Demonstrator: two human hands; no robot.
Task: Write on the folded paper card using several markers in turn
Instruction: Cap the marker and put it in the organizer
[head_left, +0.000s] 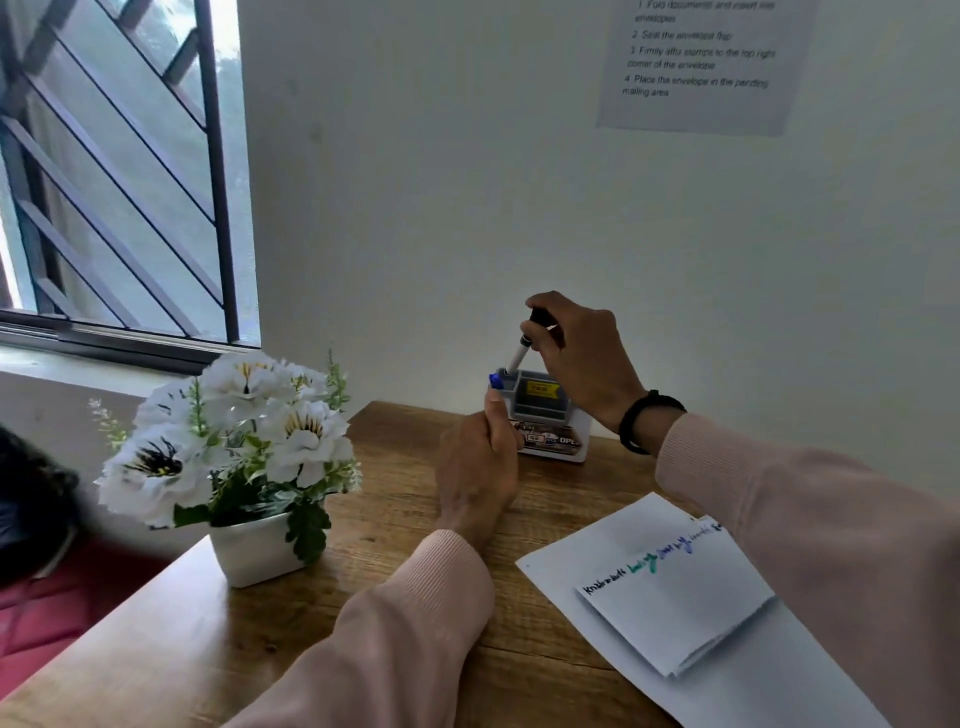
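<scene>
A folded white paper card (680, 610) lies at the right on a larger white sheet (753, 686), with a line of black, green, blue and purple writing along its top edge. At the back of the desk stands a marker holder (550, 421). My right hand (576, 353) is above it, shut on a white marker with a black cap (518, 356) whose lower end is in the holder's left slot. My left hand (480, 467) is in front of the holder, shut on a marker with a blue cap (495, 381) that points upward.
A white pot of white artificial flowers (234, 457) stands at the left of the wooden desk (363, 597). The wall is right behind the holder, with a printed instruction sheet (701, 62) taped high on it. A barred window (114, 171) is at the left.
</scene>
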